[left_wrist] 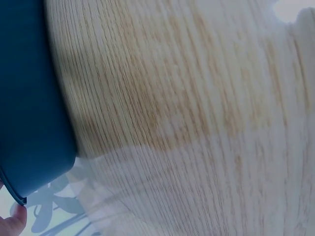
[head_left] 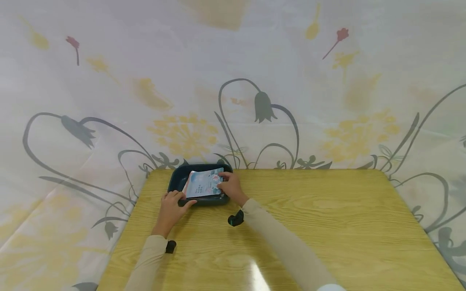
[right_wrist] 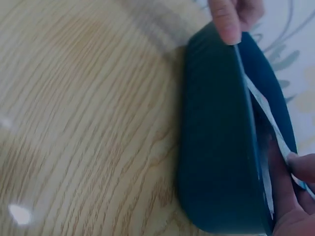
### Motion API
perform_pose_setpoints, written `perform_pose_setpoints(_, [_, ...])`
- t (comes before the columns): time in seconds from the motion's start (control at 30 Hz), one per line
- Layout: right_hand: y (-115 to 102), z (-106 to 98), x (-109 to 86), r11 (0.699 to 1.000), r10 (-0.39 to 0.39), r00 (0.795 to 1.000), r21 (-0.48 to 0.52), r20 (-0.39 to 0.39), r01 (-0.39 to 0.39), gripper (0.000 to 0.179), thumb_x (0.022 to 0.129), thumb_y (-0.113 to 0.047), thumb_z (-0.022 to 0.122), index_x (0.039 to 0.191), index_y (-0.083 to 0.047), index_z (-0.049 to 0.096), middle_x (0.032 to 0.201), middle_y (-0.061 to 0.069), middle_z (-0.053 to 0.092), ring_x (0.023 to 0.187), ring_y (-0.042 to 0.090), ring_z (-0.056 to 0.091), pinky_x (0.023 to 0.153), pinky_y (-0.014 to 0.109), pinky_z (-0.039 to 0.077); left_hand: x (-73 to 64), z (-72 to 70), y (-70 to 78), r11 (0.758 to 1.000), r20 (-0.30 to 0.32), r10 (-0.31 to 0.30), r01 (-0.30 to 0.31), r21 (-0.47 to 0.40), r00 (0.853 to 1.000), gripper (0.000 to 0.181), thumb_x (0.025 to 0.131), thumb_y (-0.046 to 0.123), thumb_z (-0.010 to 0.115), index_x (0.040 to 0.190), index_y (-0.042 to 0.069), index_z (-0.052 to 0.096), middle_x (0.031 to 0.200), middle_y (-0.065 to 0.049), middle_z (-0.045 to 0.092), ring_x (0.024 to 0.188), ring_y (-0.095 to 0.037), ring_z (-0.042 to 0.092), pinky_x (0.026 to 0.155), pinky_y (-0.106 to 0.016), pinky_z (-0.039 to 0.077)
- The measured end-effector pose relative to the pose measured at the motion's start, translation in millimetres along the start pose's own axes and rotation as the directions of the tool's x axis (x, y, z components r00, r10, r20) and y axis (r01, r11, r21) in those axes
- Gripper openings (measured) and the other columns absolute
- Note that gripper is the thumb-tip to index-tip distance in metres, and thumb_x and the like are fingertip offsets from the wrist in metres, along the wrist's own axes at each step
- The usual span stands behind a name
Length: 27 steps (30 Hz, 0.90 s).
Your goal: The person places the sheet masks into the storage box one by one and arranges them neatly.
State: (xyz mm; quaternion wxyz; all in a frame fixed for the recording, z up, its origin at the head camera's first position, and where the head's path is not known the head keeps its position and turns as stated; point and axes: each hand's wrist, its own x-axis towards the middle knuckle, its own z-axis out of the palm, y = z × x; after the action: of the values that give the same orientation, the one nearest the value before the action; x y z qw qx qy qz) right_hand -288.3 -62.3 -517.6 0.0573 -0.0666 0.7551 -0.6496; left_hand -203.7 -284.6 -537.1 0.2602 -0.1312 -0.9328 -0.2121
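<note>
A dark teal plastic basin (head_left: 209, 201) stands at the back left of the wooden table. Inside it, tilted, is a thin light-blue printed booklet (head_left: 202, 184) with small dark lettering and a pinkish left edge. My right hand (head_left: 233, 189) pinches the booklet by its right side; the right wrist view has the thumb on top and fingers (right_wrist: 283, 184) underneath, inside the basin. My left hand (head_left: 172, 208) grips the basin's rim at the front left corner, thumb along the front. In the left wrist view only a fingertip (left_wrist: 15, 223) shows, at the rim.
The yellowish wooden table (head_left: 327, 218) stretches to the right and front of the basin. Directly behind the basin hangs a pale flower-printed cloth (head_left: 255, 133). Dark wrist devices (head_left: 236, 218) sit at both wrists, and a bright reflection lies near the table's front.
</note>
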Motion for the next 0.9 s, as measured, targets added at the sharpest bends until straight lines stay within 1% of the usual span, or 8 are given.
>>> perform_pose_setpoints(0.1, [-0.8, 2.5, -2.2, 0.984, -0.086, 0.996, -0.155, 0.015, 0.088, 0.041, 0.073, 0.014, 0.062, 0.113, 0.007, 0.064, 0.092, 0.019, 0.061, 0.056, 0.012, 0.039, 0.05, 0.024, 0.038, 0.7, 0.7, -0.3, 1.0, -0.006, 0.003, -0.003, -0.012, 1.0, 0.035, 0.067, 0.024, 0.086, 0.073, 0.006, 0.056, 0.075, -0.008, 0.052, 0.069, -0.026, 0.046, 0.083, -0.055, 0.033])
perform_pose_setpoints(0.3, [-5.3, 2.2, -4.0, 0.922, -0.152, 0.982, -0.341, 0.114, 0.182, 0.043, 0.074, 0.014, 0.053, 0.115, 0.01, 0.061, 0.113, 0.026, 0.062, 0.044, 0.011, 0.022, 0.044, 0.025, 0.024, 4.8, 1.5, -0.8, 1.0, -0.004, 0.018, -0.018, -0.021, 1.0, 0.035, 0.069, 0.025, 0.085, 0.072, 0.008, 0.055, 0.073, -0.006, 0.051, 0.068, -0.025, 0.045, 0.082, -0.053, 0.033])
perform_pose_setpoints(0.53, [-8.5, -0.8, -4.4, 0.85, -0.174, 0.977, -0.482, 0.122, 0.211, 0.046, 0.064, 0.012, 0.053, 0.108, 0.009, 0.066, 0.095, 0.018, 0.067, 0.064, 0.016, 0.04, 0.049, 0.023, 0.026, 9.1, 3.1, -0.8, 0.999, -0.013, 0.04, -0.041, -0.027, 0.999, 0.035, 0.067, 0.023, 0.086, 0.074, 0.007, 0.056, 0.075, -0.005, 0.051, 0.071, -0.026, 0.048, 0.082, -0.057, 0.033])
perform_pose_setpoints(0.6, [-11.2, -6.2, -7.9, 0.868, -0.165, 0.974, -0.447, 0.152, 0.217, 0.048, 0.064, 0.012, 0.051, 0.11, 0.011, 0.064, 0.076, 0.02, 0.061, 0.057, 0.017, 0.033, 0.048, 0.025, 0.024, 9.0, 4.3, 0.0, 0.999, -0.015, 0.039, -0.04, -0.037, 0.999, 0.035, 0.067, 0.023, 0.086, 0.074, 0.007, 0.056, 0.075, -0.006, 0.051, 0.072, -0.027, 0.048, 0.082, -0.057, 0.033])
perform_pose_setpoints(0.7, [-15.7, -15.7, -13.8, 0.899, -0.159, 0.967, -0.375, 0.198, 0.225, 0.041, 0.073, 0.011, 0.053, 0.113, 0.011, 0.062, 0.082, 0.023, 0.062, 0.053, 0.013, 0.031, 0.048, 0.026, 0.027, 6.5, 4.5, -1.1, 0.998, -0.024, 0.035, -0.036, -0.045, 0.999, 0.035, 0.067, 0.021, 0.086, 0.075, 0.005, 0.056, 0.076, -0.008, 0.051, 0.072, -0.027, 0.046, 0.081, -0.054, 0.034])
perform_pose_setpoints(0.77, [-18.3, -24.7, -17.8, 0.92, -0.141, 0.963, -0.329, 0.228, 0.213, 0.036, 0.08, 0.009, 0.056, 0.115, 0.011, 0.062, 0.09, 0.025, 0.063, 0.055, 0.017, 0.04, 0.051, 0.028, 0.036, 4.4, 2.2, -2.0, 0.998, -0.023, 0.026, -0.028, -0.055, 0.999, 0.034, 0.068, 0.021, 0.085, 0.076, 0.005, 0.057, 0.077, -0.01, 0.051, 0.073, -0.029, 0.046, 0.082, -0.052, 0.034])
perform_pose_setpoints(0.83, [-21.0, -36.4, -22.9, 0.926, -0.125, 0.965, -0.322, 0.231, 0.197, 0.03, 0.085, 0.004, 0.06, 0.114, 0.008, 0.063, 0.112, 0.023, 0.062, 0.075, 0.022, 0.056, 0.063, 0.032, 0.047, 3.2, -1.8, -2.3, 0.998, -0.022, 0.024, -0.025, -0.05, 0.999, 0.031, 0.07, 0.02, 0.084, 0.078, 0.004, 0.058, 0.078, -0.011, 0.051, 0.075, -0.03, 0.047, 0.081, -0.05, 0.036])
perform_pose_setpoints(0.9, [-22.8, -51.3, -29.0, 0.933, -0.1, 0.967, -0.315, 0.233, 0.172, 0.03, 0.086, 0.0, 0.062, 0.116, 0.006, 0.063, 0.114, 0.021, 0.061, 0.092, 0.029, 0.059, 0.074, 0.037, 0.05, 2.2, -6.7, -2.7, 0.998, -0.022, 0.034, -0.035, -0.048, 0.999, 0.029, 0.071, 0.018, 0.083, 0.08, 0.003, 0.06, 0.08, -0.012, 0.051, 0.077, -0.032, 0.048, 0.08, -0.049, 0.039])
